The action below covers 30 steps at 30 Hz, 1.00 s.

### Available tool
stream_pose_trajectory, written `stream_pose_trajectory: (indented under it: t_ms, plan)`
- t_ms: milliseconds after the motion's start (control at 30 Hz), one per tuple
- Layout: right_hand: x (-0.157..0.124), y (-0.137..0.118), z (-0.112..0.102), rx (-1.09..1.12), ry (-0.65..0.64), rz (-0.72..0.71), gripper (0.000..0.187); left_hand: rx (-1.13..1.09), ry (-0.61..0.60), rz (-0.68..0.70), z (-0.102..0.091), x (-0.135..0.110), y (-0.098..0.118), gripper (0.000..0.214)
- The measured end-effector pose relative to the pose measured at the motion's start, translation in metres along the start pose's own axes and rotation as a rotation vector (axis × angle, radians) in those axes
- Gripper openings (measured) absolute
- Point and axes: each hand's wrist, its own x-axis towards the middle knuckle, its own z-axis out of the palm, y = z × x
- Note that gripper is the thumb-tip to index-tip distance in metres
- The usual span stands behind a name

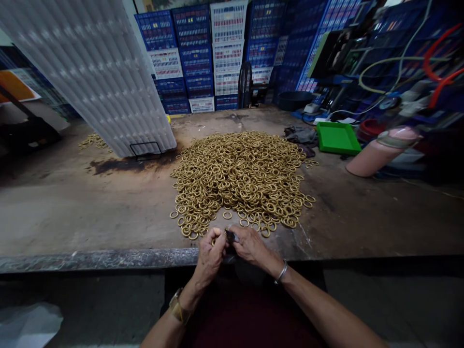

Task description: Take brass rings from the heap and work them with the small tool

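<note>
Close to the table's front edge, my left hand (pixel 210 251) is closed on a brass ring (pixel 213 242), of which only a small part shows between the fingers. My right hand (pixel 250 245) meets it from the other side, wrapped round a small dark tool (pixel 230 236) whose kind I cannot make out. The tool's tip is right beside the left fingertips. Just beyond both hands spreads a large heap of brass rings (pixel 239 174), with several loose ones along its near edge.
A tall stack of white ribbed trays (pixel 108 77) stands on the table (pixel 137 208) at left. A green tray (pixel 338 137), a dark cloth (pixel 301 135) and a pink bottle (pixel 379 154) are at right. Blue and white crates (pixel 194 53) line the back.
</note>
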Motion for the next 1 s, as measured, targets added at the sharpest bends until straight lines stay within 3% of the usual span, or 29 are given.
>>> stream_pose_trajectory:
  t_ms: [133,267,400,567,833,1000]
  plan:
    - [0.003,0.002,-0.004,-0.025,-0.043,0.031,0.014,-0.005,-0.081,0.051,-0.004,-0.011,0.007,0.033]
    - [0.009,0.002,-0.007,-0.114,0.001,0.067,0.019,-0.223,-0.206,-0.079,-0.006,-0.02,0.015,0.032]
    - [0.023,-0.004,-0.009,-0.191,0.099,0.109,0.024,-0.501,-0.179,-0.211,-0.007,-0.015,0.012,0.035]
    - [0.041,-0.008,-0.009,-0.371,0.035,0.239,0.021,-0.652,-0.131,-0.29,-0.014,-0.008,0.001,0.032]
    - [0.041,-0.005,-0.006,-0.385,0.076,0.184,0.021,-0.801,-0.12,-0.39,-0.026,-0.001,-0.006,0.034]
    - [0.038,-0.006,-0.005,-0.344,0.094,0.171,0.023,-0.876,-0.089,-0.406,-0.028,0.003,-0.009,0.021]
